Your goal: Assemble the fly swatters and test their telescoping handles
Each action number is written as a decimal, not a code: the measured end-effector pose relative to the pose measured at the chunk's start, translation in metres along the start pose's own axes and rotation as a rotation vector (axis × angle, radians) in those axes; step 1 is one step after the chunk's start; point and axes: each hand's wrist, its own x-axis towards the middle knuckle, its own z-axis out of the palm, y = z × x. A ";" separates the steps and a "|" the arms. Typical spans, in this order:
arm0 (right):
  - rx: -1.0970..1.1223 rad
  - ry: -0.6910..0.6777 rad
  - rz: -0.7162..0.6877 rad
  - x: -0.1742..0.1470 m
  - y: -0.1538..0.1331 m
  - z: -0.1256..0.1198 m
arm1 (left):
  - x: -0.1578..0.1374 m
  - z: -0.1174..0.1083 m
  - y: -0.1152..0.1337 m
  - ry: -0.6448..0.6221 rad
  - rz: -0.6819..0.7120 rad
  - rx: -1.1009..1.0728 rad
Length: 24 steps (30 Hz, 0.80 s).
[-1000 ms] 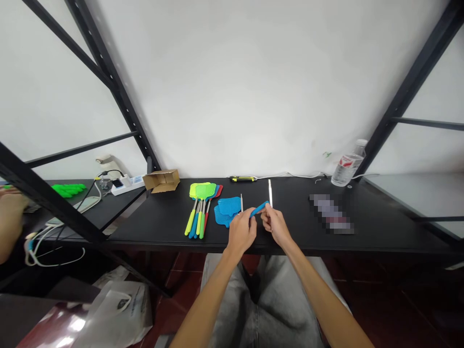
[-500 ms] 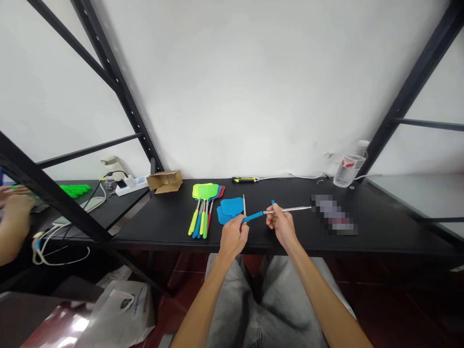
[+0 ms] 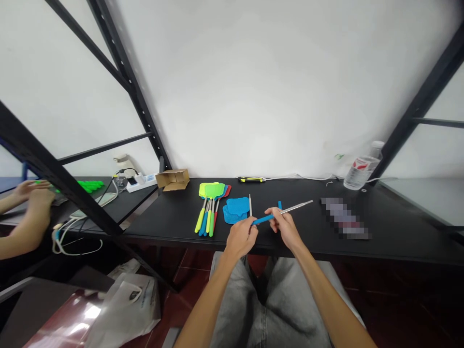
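A metal swatter rod (image 3: 297,207) with a blue handle (image 3: 263,220) is held aslant above the black table, its bare end pointing up to the right. My left hand (image 3: 240,238) is closed on the handle's left end. Fingers of my right hand (image 3: 287,230) wrap around where rod and handle meet, partly hiding that joint. Behind my right hand, another blue handle (image 3: 279,205) shows in part. Two blue fly swatter heads (image 3: 238,207) overlap beyond my left hand, beside a second thin metal rod (image 3: 250,205).
Fly swatters (image 3: 208,217) in yellow, green, blue and red lie bunched at left. Behind are an open cardboard box (image 3: 173,180), a yellow-black cutter (image 3: 251,179) and a water bottle (image 3: 362,166). A blurred packet (image 3: 344,218) lies right. A co-worker's hands (image 3: 38,193) are far left.
The rod's bare end has tilted upward, and my right hand now covers the joint with the handle. The whole view has shifted a little.
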 end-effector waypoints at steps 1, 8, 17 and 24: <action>-0.023 -0.027 -0.001 0.000 0.000 0.001 | 0.000 -0.001 0.001 -0.004 -0.002 -0.001; 0.166 0.122 0.013 -0.001 -0.001 -0.001 | -0.001 -0.002 0.000 0.030 -0.067 -0.025; 0.143 0.188 -0.001 0.000 0.002 -0.002 | -0.001 -0.001 -0.002 0.031 -0.030 -0.040; 0.066 0.245 -0.022 0.001 0.003 -0.002 | 0.000 0.002 -0.007 0.007 0.019 -0.058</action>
